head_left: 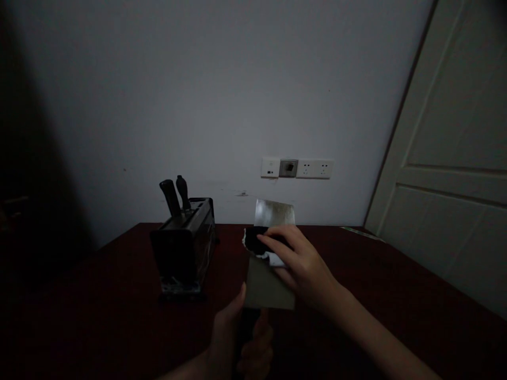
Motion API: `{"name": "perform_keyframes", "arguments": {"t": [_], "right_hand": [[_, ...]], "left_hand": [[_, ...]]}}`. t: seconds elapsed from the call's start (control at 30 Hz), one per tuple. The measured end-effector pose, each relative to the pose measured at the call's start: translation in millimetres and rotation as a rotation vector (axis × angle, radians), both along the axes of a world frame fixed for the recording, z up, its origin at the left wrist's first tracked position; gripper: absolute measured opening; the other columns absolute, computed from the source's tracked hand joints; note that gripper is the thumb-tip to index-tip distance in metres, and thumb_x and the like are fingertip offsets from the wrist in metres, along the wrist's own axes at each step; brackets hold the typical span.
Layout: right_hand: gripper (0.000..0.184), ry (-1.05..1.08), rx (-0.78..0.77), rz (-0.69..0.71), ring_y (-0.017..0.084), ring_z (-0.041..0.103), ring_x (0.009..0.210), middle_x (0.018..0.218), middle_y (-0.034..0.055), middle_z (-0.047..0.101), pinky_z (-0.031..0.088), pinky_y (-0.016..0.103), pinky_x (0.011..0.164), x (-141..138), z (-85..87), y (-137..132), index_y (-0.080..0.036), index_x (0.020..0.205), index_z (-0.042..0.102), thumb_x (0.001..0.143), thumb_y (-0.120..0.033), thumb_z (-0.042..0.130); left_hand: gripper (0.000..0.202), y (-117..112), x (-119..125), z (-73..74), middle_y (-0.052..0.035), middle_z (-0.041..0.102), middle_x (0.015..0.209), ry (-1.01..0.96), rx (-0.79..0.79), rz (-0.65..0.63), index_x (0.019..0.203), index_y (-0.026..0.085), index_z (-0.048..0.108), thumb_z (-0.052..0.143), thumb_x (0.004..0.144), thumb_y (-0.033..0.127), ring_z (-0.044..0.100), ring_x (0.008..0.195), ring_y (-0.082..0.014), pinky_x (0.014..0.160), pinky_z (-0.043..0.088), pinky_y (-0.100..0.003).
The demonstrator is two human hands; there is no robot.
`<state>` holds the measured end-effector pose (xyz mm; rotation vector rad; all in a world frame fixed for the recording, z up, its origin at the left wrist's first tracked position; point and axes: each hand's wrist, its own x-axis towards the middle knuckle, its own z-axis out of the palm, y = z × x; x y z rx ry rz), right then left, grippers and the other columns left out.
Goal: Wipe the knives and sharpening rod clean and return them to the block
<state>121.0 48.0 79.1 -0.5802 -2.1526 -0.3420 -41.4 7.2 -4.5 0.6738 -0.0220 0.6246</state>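
Observation:
A wide cleaver (270,285) stands blade up in front of me, its dark handle (247,323) wrapped by my left hand (241,338). My left thumb lies along the base of the blade. Across the upper half of the blade, my right hand (297,258) presses a black cloth with a white edge (253,240). The cloth is pinched between the fingers and the metal, and part of its white side shows under the fingers. Above the cloth, the bright far end of the blade sticks out.
A black knife block (182,248) stands on the dark red table (328,327) to the left, with two black-handled knives (175,196) in it. Behind the table is a pale wall with a row of sockets (297,168). A white panelled door (447,174) is at the right.

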Motion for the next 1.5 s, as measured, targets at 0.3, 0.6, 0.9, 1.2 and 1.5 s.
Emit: {"name": "perform_keyframes", "arguments": {"t": [0.3,0.6,0.9,1.2,1.5], "right_hand": [[0.024,-0.078,-0.243,0.125,0.018,0.05,0.075,0.084,0.0098,0.058,0.047,0.031,0.062,-10.2,-21.1,-20.0,-0.012,0.097,0.06,0.078,-0.009,0.045],[0.027,-0.008,-0.18,0.004,0.021,0.053,0.08,0.089,0.0129,0.056,0.048,0.036,0.069,-3.2,-4.4,2.9,-0.009,0.101,0.059,0.078,-0.01,0.046],[0.026,-0.105,-0.232,0.102,0.02,0.053,0.075,0.085,0.0114,0.059,0.047,0.033,0.063,-12.1,-13.0,-13.6,-0.01,0.096,0.061,0.072,-0.01,0.05],[0.027,-0.048,-0.337,0.064,0.018,0.055,0.078,0.089,0.0086,0.057,0.049,0.032,0.069,-11.0,-12.0,2.7,-0.013,0.099,0.06,0.074,-0.009,0.051],[0.031,-0.027,-0.3,0.048,0.018,0.055,0.082,0.093,0.0086,0.056,0.049,0.032,0.072,-3.4,-15.4,-2.9,-0.015,0.104,0.059,0.075,-0.008,0.049]], "left_hand": [[0.048,2.3,-2.8,-6.3,0.0059,0.031,0.039,0.002,-0.078,-0.012,0.06,0.015,0.049,0.041,0.08,0.058,0.021,0.027,-0.0056,0.031,0.02,-0.019],[0.051,-2.9,-1.9,-1.7,0.0055,0.033,0.04,-0.007,-0.04,-0.009,0.064,0.016,0.049,0.03,0.084,0.059,0.02,0.026,-0.0059,0.03,0.021,-0.018],[0.047,-2.9,-0.4,-3.4,0.006,0.032,0.041,-0.038,-0.05,-0.027,0.064,0.015,0.048,0.034,0.084,0.056,0.021,0.027,-0.0059,0.032,0.023,-0.018],[0.049,-1.7,-2.3,-5.7,0.0061,0.031,0.04,-0.015,-0.051,-0.005,0.064,0.016,0.05,0.031,0.085,0.056,0.018,0.026,-0.0062,0.03,0.022,-0.019],[0.048,0.5,-1.0,-3.3,0.0057,0.032,0.039,-0.004,-0.044,-0.027,0.064,0.015,0.051,0.031,0.085,0.055,0.019,0.026,-0.0063,0.031,0.023,-0.019]]}}
